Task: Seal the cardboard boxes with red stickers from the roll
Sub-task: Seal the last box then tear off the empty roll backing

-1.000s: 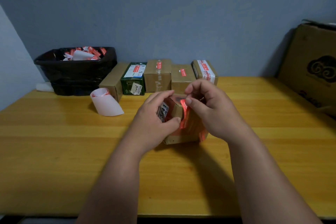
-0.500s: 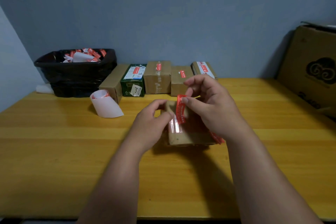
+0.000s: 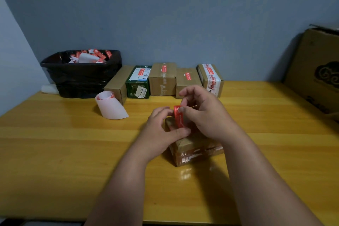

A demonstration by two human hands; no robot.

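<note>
Item, nearest the table's (image 3: 55, 152) front edge: one small cardboard box (image 3: 194, 150), taped round its near face, lying flat toward the middle so its top can take a seal. Above it, one red sticker (image 3: 179, 116) held upright and stretched between two hands: left hand (image 3: 161, 130) pinching the lower end with thumb and fingers, right hand (image 3: 203, 113) pinching the upper end, both hands close together over the box top, presumably to keep the adhesive clear until it is lined up along the flap seam (contact with the box cannot be told). Item, farther back and left of centre: one sticker roll (image 3: 110, 105), its white backing unwound onto the surface, within reach for the next piece. Item, along the far edge: five boxes (image 3: 162, 79) in a row, one of them green, four showing red stickers (the leftmost shows none from here). Item, far left corner: one black bin (image 3: 80, 77) of spent backing. Item, right edge: one large carton (image 3: 315, 68).
</note>
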